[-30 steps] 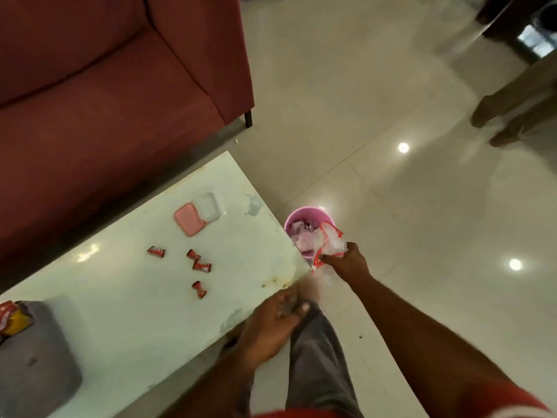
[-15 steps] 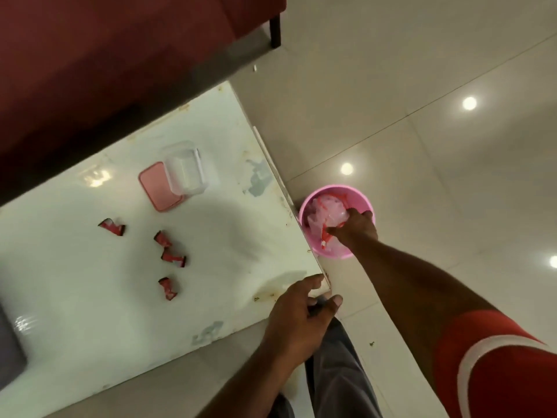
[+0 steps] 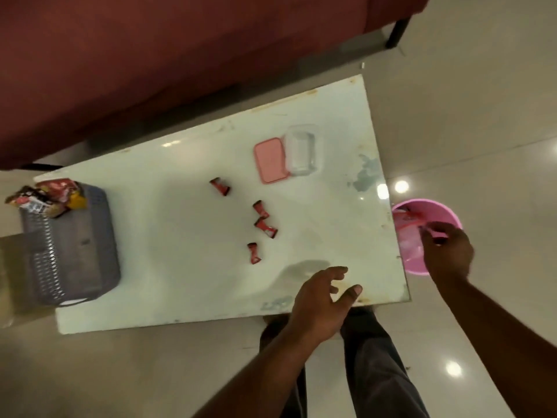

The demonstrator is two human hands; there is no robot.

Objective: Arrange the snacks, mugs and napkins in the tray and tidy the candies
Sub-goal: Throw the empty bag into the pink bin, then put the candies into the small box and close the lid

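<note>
Several red-wrapped candies lie scattered in the middle of the white table. A clear plastic box stands beside its pink lid near the far right of the table. A grey basket tray at the left end holds snack packets at its far edge. My right hand hangs over the pink bin on the floor, fingers loosely curled; a plastic wrapper lies in the bin. My left hand hovers open over the table's near right corner.
A dark red sofa runs along the far side of the table, with one black leg at the right. Glossy floor tiles surround the table. My legs in grey trousers stand at the near edge.
The view has swung left, bringing the tray into sight. My right hand has let the plastic wrapper go into the bin and lifted a little. My left hand has moved over the table corner.
</note>
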